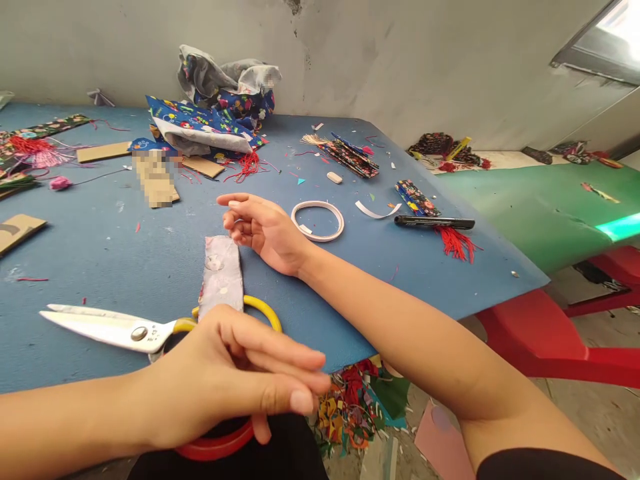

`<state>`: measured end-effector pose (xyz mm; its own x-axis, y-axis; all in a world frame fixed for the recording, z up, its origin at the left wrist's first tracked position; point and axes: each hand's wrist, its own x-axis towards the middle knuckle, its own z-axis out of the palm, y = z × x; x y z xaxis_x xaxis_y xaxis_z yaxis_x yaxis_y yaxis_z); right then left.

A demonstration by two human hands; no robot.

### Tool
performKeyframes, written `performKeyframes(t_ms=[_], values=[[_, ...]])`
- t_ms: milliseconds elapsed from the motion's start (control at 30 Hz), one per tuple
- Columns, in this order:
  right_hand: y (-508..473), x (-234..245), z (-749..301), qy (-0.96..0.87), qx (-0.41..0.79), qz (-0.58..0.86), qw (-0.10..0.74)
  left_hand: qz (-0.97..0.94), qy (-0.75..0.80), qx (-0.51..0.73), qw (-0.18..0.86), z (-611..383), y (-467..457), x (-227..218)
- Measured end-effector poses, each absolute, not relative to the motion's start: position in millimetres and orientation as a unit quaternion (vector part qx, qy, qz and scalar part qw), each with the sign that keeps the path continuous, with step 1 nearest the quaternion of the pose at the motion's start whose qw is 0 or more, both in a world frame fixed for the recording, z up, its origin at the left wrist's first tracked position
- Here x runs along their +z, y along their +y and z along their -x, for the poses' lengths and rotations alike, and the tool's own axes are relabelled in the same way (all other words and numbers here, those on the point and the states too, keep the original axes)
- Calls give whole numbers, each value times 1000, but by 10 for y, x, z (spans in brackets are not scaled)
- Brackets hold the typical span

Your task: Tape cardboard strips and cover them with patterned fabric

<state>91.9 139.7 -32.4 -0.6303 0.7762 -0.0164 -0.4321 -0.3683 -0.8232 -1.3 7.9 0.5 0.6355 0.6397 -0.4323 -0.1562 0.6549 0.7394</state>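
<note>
My left hand (215, 380) is at the table's near edge, in front of large scissors (110, 327), partly covering their yellow handle. Its fingers stretch right, the thumb lying close to them, and nothing shows in them. Below it curves a red loop (220, 445), mostly hidden. My right hand (270, 230) is over the table with loosely bent fingers apart, and I see nothing in it. Just below its fingertips lies a greyish fabric-covered strip (221, 270), across the scissors' handle. A roll of narrow white tape (319, 238) lies right beside this hand.
Crumpled blue printed fabric (205, 127) lies at the back, cardboard strips (156, 177) before it. Right are a black marker (434, 223), a curled white strip (377, 212), an eraser (335, 177) and floral pieces (353, 157). Scraps (345, 407) cover the floor near a red chair (530, 327).
</note>
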Motion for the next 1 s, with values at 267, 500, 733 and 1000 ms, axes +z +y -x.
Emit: performKeyframes(t_ms=[267, 500, 733, 1000], values=[[1389, -324, -907, -410, 801, 206, 384, -412, 343, 237, 810, 34, 31, 14], [1390, -334, -904, -406, 803, 199, 388, -407, 297, 283, 816, 27, 86, -44], [1383, -326, -911, -412, 801, 202, 385, -304, 282, 306, 857, 11, 172, -35], [1382, -309, -912, -411, 798, 209, 387, -296, 274, 302, 864, 24, 199, -58]])
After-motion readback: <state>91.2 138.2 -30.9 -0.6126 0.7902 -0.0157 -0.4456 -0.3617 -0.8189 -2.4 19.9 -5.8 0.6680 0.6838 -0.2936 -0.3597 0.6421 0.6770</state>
